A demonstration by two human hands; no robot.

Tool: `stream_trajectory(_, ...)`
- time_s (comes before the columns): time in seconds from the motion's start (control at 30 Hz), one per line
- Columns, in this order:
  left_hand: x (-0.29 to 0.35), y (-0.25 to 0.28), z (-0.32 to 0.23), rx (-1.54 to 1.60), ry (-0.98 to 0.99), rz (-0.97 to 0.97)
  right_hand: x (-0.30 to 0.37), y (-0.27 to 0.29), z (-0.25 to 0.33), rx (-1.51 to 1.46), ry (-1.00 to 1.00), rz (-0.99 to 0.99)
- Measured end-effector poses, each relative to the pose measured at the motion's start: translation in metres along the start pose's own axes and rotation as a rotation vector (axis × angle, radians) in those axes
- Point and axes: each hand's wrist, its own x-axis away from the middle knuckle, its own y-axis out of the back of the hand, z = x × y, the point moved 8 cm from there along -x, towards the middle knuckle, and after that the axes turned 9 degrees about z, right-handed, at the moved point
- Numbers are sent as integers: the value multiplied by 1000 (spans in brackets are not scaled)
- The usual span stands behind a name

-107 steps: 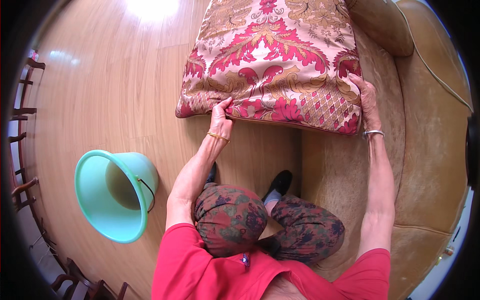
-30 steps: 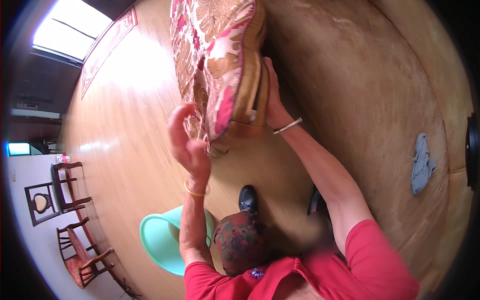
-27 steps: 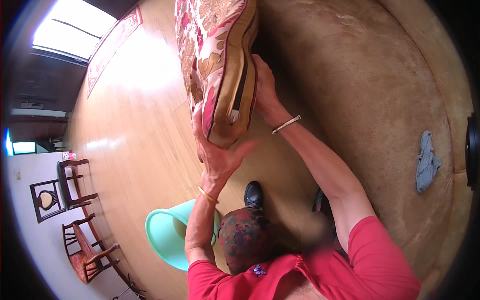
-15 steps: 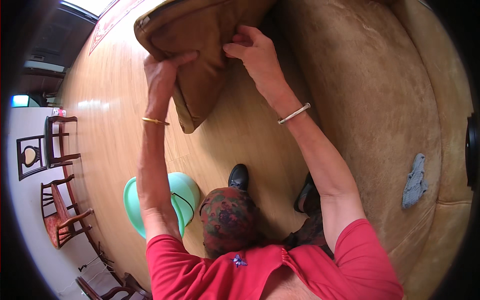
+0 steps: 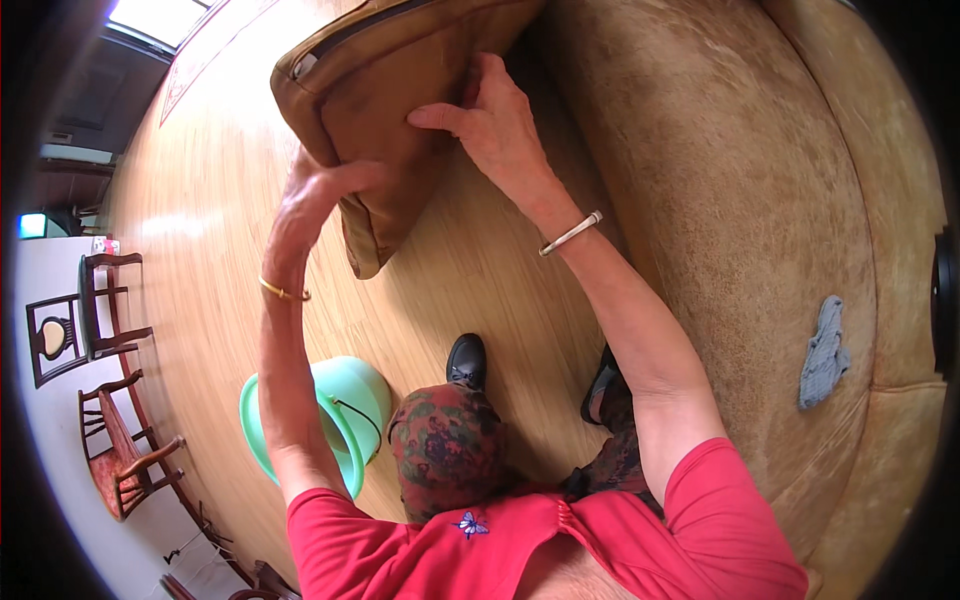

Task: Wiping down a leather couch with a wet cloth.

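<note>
In front of me I hold up a brown sofa cushion (image 5: 385,105), tilted, with a dark strip along its top edge and one corner pointing down. My left hand (image 5: 322,195) grips its left edge, the thumb across the near face and the fingers hidden behind. My right hand (image 5: 497,128) has hold of the cushion farther to the right; its thumb lies on the face and the other fingers bend at a fold.
A tan sofa (image 5: 720,180) fills the right side, with a crumpled grey-blue cloth (image 5: 825,360) on it. By my left forearm a mint-green bucket (image 5: 350,395) stands on the wooden floor (image 5: 200,290). Wooden chairs (image 5: 118,445) line the left wall.
The cushion has turned a little, so more of its dark top strip shows. My left hand sits lower on its edge, and my right thumb reaches farther left over the face.
</note>
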Motion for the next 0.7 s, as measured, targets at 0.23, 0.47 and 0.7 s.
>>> stream_trajectory(0.23,20,-7,76,-68,21,-264,-1,-2,-4,-23,13,-35)
stream_trajectory(0.47,2,-7,86,-89,60,-221,-3,8,-14,-18,-38,-74)
stream_trajectory(0.7,2,-14,82,133,70,-116,-4,12,-15,-13,-27,-117)
